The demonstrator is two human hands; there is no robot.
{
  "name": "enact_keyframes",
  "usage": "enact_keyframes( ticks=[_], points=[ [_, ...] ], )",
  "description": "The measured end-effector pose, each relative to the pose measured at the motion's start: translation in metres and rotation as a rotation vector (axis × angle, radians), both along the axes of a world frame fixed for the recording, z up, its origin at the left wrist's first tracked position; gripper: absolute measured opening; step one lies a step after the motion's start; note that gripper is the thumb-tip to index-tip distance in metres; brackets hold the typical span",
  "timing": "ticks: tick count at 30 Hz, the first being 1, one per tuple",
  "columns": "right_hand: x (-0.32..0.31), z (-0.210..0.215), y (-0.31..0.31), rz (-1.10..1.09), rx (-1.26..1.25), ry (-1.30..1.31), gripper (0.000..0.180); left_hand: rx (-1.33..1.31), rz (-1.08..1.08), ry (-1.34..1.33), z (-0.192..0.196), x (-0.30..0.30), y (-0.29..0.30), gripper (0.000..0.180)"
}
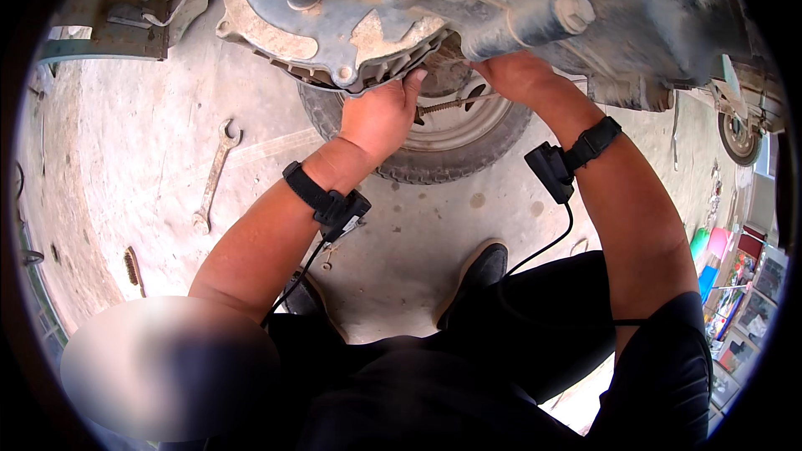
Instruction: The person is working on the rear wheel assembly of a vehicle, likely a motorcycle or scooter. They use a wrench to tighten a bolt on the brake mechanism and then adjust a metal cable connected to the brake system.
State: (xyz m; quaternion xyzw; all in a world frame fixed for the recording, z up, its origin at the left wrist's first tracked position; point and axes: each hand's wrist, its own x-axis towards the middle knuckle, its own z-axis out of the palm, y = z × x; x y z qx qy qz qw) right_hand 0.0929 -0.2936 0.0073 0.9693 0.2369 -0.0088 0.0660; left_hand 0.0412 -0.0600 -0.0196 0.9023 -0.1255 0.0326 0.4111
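Reaching up under the dusty metal housing (393, 8) in the upper middle of the frame, the person works with both hands close together at its lower edge. The left hand (380, 117) presses flat against the rim of the housing, fingers spread and not closed on anything that can be seen. The right hand (514, 75) goes behind the edge, and its fingers are hidden, so it is not possible to tell if it grips something. Between the hands, a thin threaded rod (447, 104) sticks out sideways in front of a tyre (451, 154) lying on the concrete floor (134, 142).

To do this step well, it seems wise that the left hand steadies the housing while the right hand feels for the part, slowly and without force. A wrench (215, 175) lies at the left of the frame, well apart from both hands.
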Motion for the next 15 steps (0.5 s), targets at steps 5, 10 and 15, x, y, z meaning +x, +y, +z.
enact_keyframes(
  ticks=[5, 10, 15],
  points=[
    [0.006, 0.014, 0.007, -0.048, -0.08, 0.205, 0.047, 0.173, -0.118, 0.226, 0.023, -0.003, -0.014, 0.02],
    [0.005, 0.003, -0.002, 0.012, -0.04, 0.099, 0.054, 0.23, -0.311, -0.096, 0.014, -0.048, -0.017, 0.019],
    [0.011, 0.027, 0.017, -0.155, -0.057, 0.365, 0.074, 0.317, -0.438, -0.053, -0.003, -0.095, 0.012, 0.017]
  ],
)
